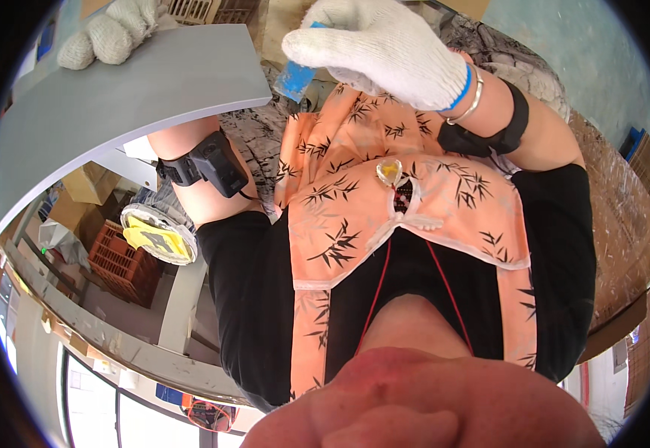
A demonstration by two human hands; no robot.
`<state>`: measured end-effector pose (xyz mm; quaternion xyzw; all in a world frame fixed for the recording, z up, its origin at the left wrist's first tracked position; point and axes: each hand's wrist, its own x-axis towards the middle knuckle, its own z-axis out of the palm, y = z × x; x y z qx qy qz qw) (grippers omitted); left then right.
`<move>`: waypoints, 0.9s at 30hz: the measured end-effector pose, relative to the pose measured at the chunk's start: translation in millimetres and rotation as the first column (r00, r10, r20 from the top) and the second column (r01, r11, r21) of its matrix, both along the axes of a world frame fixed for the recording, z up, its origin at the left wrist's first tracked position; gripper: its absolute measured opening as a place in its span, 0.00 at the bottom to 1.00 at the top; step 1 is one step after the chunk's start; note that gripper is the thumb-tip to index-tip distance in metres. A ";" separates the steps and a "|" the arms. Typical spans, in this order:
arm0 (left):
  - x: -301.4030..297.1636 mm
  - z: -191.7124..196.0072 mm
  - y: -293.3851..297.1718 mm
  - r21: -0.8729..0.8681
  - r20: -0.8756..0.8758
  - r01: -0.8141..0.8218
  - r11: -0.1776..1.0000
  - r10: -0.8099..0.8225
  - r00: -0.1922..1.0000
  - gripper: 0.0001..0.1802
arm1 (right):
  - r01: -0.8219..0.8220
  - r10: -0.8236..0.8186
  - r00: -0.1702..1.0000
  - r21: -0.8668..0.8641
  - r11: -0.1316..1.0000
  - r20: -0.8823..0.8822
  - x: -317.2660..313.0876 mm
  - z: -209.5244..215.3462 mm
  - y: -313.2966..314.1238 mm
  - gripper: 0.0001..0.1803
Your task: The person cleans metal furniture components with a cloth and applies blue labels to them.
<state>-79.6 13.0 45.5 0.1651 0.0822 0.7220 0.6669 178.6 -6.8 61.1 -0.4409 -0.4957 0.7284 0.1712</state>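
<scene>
Much is hidden from us. Our left hand (108, 33), in a white knit glove, sits at the far edge of a grey board (116, 97). The board covers our left wrist, and we cannot tell whether the fingers grip the edge or only rest there. Our right hand (385, 48), also gloved, is clenched around a blue block (295, 78). Only the lower end of the block shows, just off the board's right corner and apart from it, so we cannot make out what it is.

Under the board's near edge an orange crate (123, 265) stands beside a cardboard box (90, 183); the contents of both are out of sight. A round dish (157, 235) nearby holds something yellow, too blurred to name.
</scene>
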 end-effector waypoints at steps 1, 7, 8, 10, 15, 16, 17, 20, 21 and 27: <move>-0.9 0.7 -2.0 -0.003 -0.004 -0.008 1.000 0.008 1.000 0.11 | -0.047 0.054 0.995 -0.080 0.996 0.081 -2.4 11.6 5.9 0.23; 15.4 -2.3 -2.9 0.502 0.652 0.107 0.858 -0.294 -0.699 0.15 | -0.036 0.070 0.981 -0.183 0.983 0.183 -8.1 6.2 5.7 0.22; 24.0 4.3 -6.2 0.583 0.293 0.101 0.806 -0.093 -0.951 0.15 | -0.039 0.072 0.981 -0.181 0.983 0.180 -7.4 6.0 5.5 0.22; 26.9 7.0 -9.0 0.649 -0.115 0.049 0.759 0.161 -0.980 0.15 | -0.046 0.072 0.985 -0.167 0.985 0.154 -4.6 1.3 4.0 0.22; 1.9 -9.3 -6.7 0.614 -0.027 0.089 0.784 0.134 -0.991 0.15 | -0.056 0.080 0.987 -0.163 0.985 0.140 -3.8 -3.2 4.3 0.22; -2.5 -13.1 -5.0 0.613 -0.028 0.088 0.785 0.134 -0.991 0.15 | -0.067 0.088 0.983 -0.133 0.989 0.163 -4.2 -2.5 4.8 0.23; -6.3 -15.9 -3.6 0.587 0.496 0.211 0.781 -0.141 -0.857 0.14 | -0.080 0.097 0.979 -0.101 0.992 0.182 -3.5 -1.8 4.6 0.24; -14.6 -23.7 1.6 0.291 0.578 0.268 0.918 -0.392 0.716 0.12 | -0.112 0.116 0.979 -0.033 0.993 0.168 -0.7 -9.8 3.1 0.25; -15.5 -25.2 2.9 0.242 0.078 0.161 0.957 -0.185 0.980 0.11 | -0.110 0.114 0.979 -0.034 0.993 0.170 -0.4 -10.1 3.4 0.25; -6.7 -17.5 0.7 0.158 0.071 0.109 0.981 -0.121 0.990 0.09 | -0.135 0.130 0.976 0.016 0.991 0.174 -0.2 -13.5 3.1 0.27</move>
